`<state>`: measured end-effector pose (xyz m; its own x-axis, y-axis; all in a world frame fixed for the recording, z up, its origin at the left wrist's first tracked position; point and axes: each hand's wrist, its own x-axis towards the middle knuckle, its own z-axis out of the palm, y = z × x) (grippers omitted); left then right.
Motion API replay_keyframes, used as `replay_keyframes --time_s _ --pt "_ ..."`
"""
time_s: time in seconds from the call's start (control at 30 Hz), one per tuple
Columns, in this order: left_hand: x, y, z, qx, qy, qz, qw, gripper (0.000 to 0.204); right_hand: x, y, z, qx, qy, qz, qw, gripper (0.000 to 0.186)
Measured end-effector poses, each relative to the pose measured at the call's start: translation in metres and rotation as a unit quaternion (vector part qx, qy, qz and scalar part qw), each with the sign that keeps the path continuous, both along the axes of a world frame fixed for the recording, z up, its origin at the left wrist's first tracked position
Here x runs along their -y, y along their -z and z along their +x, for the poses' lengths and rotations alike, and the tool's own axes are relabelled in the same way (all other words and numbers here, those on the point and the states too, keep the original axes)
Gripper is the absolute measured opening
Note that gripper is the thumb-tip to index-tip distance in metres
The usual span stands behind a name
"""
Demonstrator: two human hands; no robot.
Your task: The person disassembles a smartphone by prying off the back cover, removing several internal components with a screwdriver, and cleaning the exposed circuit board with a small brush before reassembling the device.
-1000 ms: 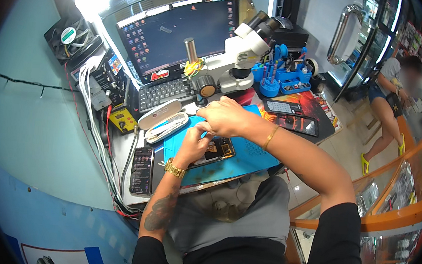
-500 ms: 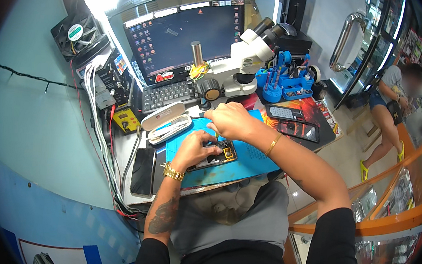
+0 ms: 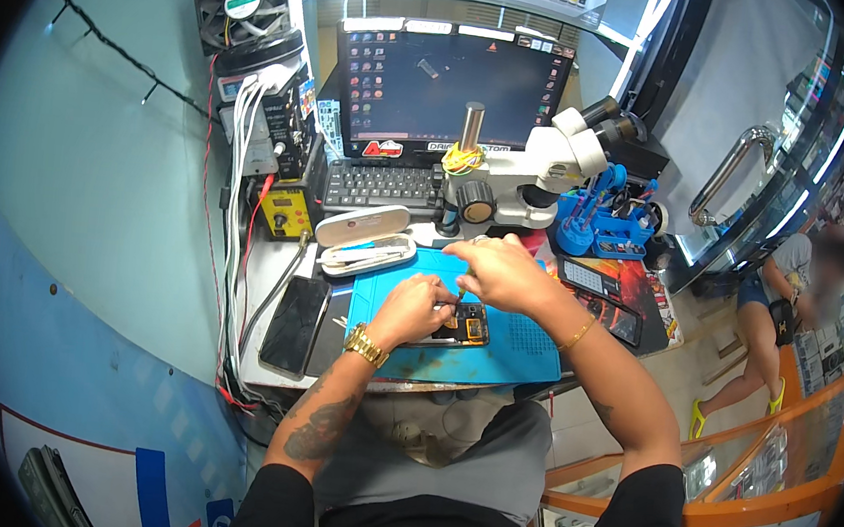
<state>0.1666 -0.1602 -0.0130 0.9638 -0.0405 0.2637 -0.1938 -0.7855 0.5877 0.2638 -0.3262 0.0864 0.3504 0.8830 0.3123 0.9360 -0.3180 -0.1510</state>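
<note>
Now, opened phone (image 3: 461, 329): lying flat on the blue mat (image 3: 516, 367), inner parts exposed toward the right end, left portion partly hidden beneath fingers.
Phone's long axis: running left to right across the front of the body — right end angled slightly farther away.
Left hand (image 3: 414, 308): nearer of the two, laid over the phone's left half from the left, fingers bent and bunched around the upper edge; impossible to tell whether pinching a part or merely resting there.
Right hand (image 3: 502, 271): raised just beyond the phone's far edge, right of the left fingertips, fingers closed on what looks like a slim tool (image 3: 460, 294) pointing down toward the phone — tip too small to make out.
Gap between hands: narrow, fingertips nearly meeting above the phone's far edge.
Tabletop (image 3: 256, 347), left side: holding a dark-screened phone (image 3: 296, 323) and, farther back, an open pale case (image 3: 363, 226) with slender implements inside.
Behind the mat: keyboard (image 3: 383, 187), white microscope (image 3: 569, 154) and lit monitor (image 3: 447, 90).
Right of the microscope: blue organizer (image 3: 617, 232), filled with small tools.
</note>
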Motion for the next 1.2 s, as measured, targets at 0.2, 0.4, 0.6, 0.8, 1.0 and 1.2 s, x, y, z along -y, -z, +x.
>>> replay_keyframes --time_s 0.2,0.4,0.6,0.8,1.0,1.2 --pt "-0.003 0.001 -0.005 0.006 -0.01 -0.005 1.0 0.022 -0.007 -0.015 -0.008 -0.042 0.015 -0.07 0.997 0.03" --pt "-0.005 0.004 -0.005 0.015 -0.012 -0.004 1.0 0.021 -0.009 -0.022 -0.019 -0.041 0.047 -0.078 0.995 0.03" --pt "0.001 0.0 -0.006 0.028 -0.022 0.002 0.999 0.018 -0.009 -0.023 -0.012 -0.055 0.037 -0.1 0.993 0.033" --pt "0.004 0.007 -0.004 0.06 -0.045 0.015 0.997 0.015 -0.007 -0.022 -0.017 -0.041 0.066 -0.069 0.995 0.039" --pt "0.003 0.015 0.0 0.08 -0.059 0.01 0.995 0.014 -0.005 -0.022 -0.014 -0.06 0.042 -0.107 0.992 0.043" --pt "0.005 0.011 -0.002 0.103 -0.065 0.019 0.992 0.017 0.0 -0.017 -0.017 -0.015 0.06 -0.06 0.996 0.041"
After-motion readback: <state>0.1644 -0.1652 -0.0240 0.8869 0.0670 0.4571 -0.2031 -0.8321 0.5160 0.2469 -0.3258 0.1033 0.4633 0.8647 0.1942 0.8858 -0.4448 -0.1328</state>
